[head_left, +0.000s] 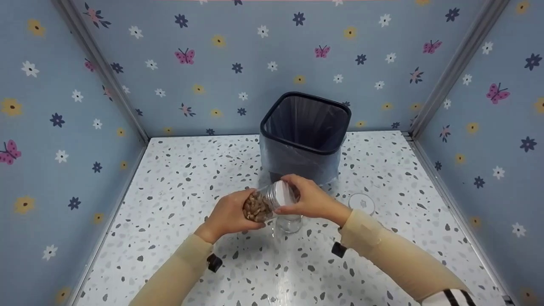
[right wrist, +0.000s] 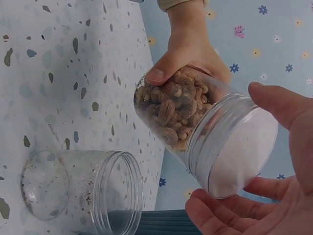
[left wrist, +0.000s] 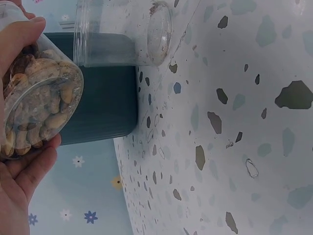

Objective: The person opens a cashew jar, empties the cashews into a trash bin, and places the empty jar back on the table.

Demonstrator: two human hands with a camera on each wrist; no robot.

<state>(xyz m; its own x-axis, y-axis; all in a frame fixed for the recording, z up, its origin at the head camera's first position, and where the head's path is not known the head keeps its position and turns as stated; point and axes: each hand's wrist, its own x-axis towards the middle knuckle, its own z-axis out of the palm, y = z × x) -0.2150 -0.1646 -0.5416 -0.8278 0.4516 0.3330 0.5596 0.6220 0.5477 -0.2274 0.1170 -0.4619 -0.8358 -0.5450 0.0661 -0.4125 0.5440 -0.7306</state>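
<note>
A clear plastic jar of shelled-looking brown nuts [right wrist: 171, 107] is held tilted above the table, its white-topped end toward the right. My left hand [head_left: 231, 214] grips the jar's body near the base, thumb and fingers on opposite sides. My right hand [head_left: 310, 199] holds the white lid [head_left: 284, 193] end, thumb on one side of the rim and fingers on the other. Below them an open clear jar [right wrist: 83, 186] stands upright on the table, with small brown crumbs inside. A round white lid [head_left: 361, 204] lies flat to the right, near my right wrist.
A dark bin [head_left: 301, 163] with a clear liner stands just beyond the hands, near the back wall. The speckled white table [head_left: 191, 170] is enclosed by blue flowered panels [head_left: 204, 76] at the back and both sides.
</note>
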